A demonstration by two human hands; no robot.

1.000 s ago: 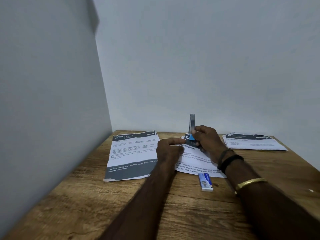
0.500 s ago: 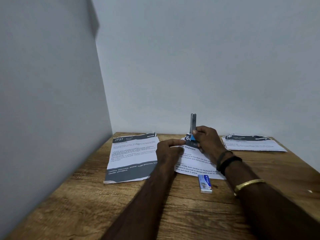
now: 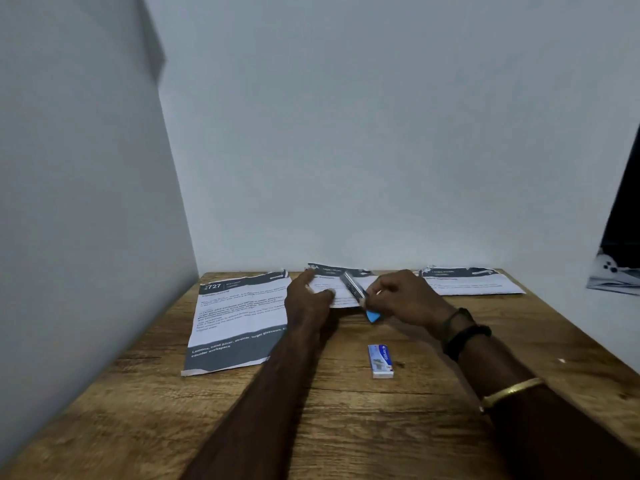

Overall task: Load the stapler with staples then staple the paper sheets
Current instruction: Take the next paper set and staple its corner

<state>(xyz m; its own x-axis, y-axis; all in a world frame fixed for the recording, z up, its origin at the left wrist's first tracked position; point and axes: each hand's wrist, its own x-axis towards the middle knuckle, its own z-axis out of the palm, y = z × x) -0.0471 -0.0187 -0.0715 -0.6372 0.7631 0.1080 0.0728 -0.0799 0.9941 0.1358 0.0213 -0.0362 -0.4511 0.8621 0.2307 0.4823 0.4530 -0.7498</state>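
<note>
A blue and silver stapler (image 3: 360,296) lies tilted over the middle paper sheet (image 3: 341,284) at the back of the wooden table (image 3: 346,410). My right hand (image 3: 403,299) is shut on the stapler's near, blue end. Left of it, my left hand (image 3: 308,299) rests on the table and the sheet's left edge, fingers apart, holding nothing. A small blue and white staple box (image 3: 381,361) sits on the table in front of my hands. The sheet's near part is hidden behind my hands.
A printed sheet marked 2727 (image 3: 239,320) lies at the left. Another sheet (image 3: 471,282) lies at the back right. White walls close in the table at the left and back. A dark object (image 3: 620,244) shows at the right edge.
The stapler's metal arm stood upright before; now the stapler lies tilted low over the sheet. My right hand moved down and nearer with it. The view also shifted.
</note>
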